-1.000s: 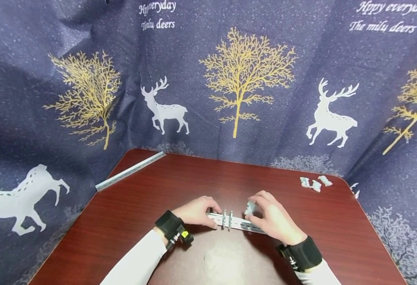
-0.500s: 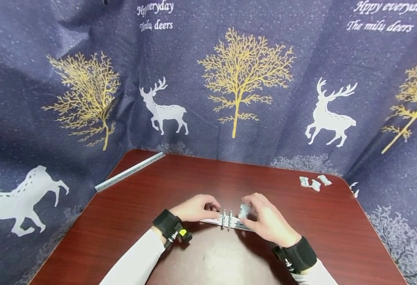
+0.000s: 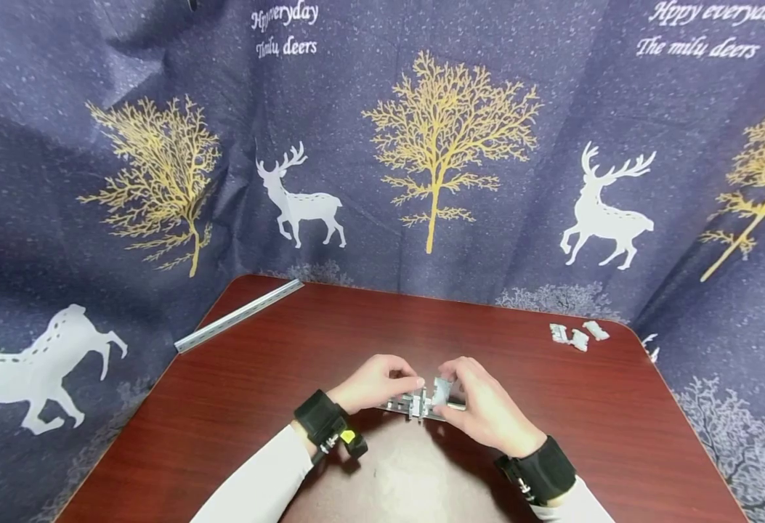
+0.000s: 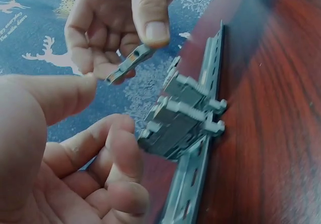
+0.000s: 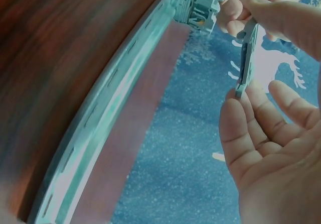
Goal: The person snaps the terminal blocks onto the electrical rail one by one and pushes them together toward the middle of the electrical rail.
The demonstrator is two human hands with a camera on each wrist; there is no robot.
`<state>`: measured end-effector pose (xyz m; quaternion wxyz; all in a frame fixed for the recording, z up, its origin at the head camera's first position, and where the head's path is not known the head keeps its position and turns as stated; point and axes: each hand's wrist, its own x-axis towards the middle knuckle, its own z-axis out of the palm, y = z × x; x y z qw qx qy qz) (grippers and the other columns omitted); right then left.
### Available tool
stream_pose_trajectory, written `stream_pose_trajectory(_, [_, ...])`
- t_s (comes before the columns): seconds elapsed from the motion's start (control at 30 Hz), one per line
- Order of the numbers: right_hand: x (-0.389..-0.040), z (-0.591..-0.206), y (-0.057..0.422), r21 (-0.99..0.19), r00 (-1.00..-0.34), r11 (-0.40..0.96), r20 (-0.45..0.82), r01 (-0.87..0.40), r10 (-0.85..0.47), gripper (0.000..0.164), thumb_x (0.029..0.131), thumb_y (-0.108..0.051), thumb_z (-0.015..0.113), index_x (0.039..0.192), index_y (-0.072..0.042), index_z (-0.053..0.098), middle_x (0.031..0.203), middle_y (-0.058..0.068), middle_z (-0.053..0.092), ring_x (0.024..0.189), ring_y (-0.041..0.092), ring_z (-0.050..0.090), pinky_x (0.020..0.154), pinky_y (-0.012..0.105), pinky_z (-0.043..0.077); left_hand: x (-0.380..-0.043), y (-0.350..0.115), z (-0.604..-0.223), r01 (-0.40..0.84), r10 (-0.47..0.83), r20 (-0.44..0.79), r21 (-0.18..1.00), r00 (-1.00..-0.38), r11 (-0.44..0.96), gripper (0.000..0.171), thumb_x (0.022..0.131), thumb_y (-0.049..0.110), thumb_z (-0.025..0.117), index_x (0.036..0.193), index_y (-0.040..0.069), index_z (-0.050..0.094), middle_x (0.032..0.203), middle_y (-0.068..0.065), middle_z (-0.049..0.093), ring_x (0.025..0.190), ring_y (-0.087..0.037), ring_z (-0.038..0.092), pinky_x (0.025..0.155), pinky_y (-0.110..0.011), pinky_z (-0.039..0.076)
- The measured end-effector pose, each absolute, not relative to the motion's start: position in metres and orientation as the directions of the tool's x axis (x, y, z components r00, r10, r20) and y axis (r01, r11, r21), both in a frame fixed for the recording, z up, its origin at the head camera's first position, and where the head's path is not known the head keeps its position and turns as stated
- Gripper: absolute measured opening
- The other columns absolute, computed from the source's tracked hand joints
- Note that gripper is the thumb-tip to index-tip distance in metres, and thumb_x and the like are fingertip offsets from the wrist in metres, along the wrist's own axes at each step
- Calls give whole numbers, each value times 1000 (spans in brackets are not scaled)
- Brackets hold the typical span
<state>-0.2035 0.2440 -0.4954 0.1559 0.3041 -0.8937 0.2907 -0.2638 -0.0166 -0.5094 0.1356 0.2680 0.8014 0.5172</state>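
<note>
With the right hand (image 3: 487, 408) pinching a thin grey plastic block (image 5: 246, 62) just right of two upright grey plastic blocks (image 4: 173, 118), squaring it to the slotted silver metal rail (image 5: 113, 91) seems wise, while the left hand (image 3: 375, 383), loosely curled around nothing, could steady that rail.

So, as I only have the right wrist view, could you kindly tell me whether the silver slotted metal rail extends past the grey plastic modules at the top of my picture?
Observer: Yes, the left wrist view shows the silver slotted metal rail extending beyond the grey plastic modules on their other side.
Operator: Thank you; is anything lying at the far right?
Observer: The head view shows three small pale plastic pieces grouped near that corner of the dark red wood-grain table.
Operator: And at the far left, please?
Observer: A second silver slotted metal rail lies there.
</note>
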Motion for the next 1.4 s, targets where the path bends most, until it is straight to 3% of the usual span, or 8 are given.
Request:
stream_pose_trajectory(0.3, [-202,-498,236,-456,-760,610,440,-648,-478,59,80,-12,101,126,-9,63,116,0,65,95,16,64,81,34,60,-258,-11,-514,153,546,-14,954,-838,259,19,102,32,81,101,14,83,86,-4,75,65,-14,62,56,-26,51])
stream_pose_trajectory(0.5, [-201,-497,232,-446,-740,593,452,-671,-498,56,80,-10,101,123,-7,64,116,0,64,95,16,64,82,32,59,-258,-10,-513,168,563,-10,950,-826,263,22,103,33,79,96,13,83,70,3,62,59,-8,52,52,-24,44])
stream_pose_trajectory(1.13, [-204,-503,232,-418,-697,561,493,-715,-521,53,78,-6,100,119,-8,65,114,0,64,95,17,62,81,29,56,-258,-5,-520,167,555,-5,952,-832,258,13,100,24,81,94,13,86,67,7,59,59,-8,49,54,-23,41])
stream_pose_trajectory(1.4, [-204,-499,238,-378,-724,632,498,-677,-478,64,78,-17,103,129,-7,66,125,1,66,111,21,66,92,35,59,-257,-6,-519,134,514,8,969,-858,209,21,100,25,82,89,8,83,69,1,62,60,-7,49,57,-22,43])
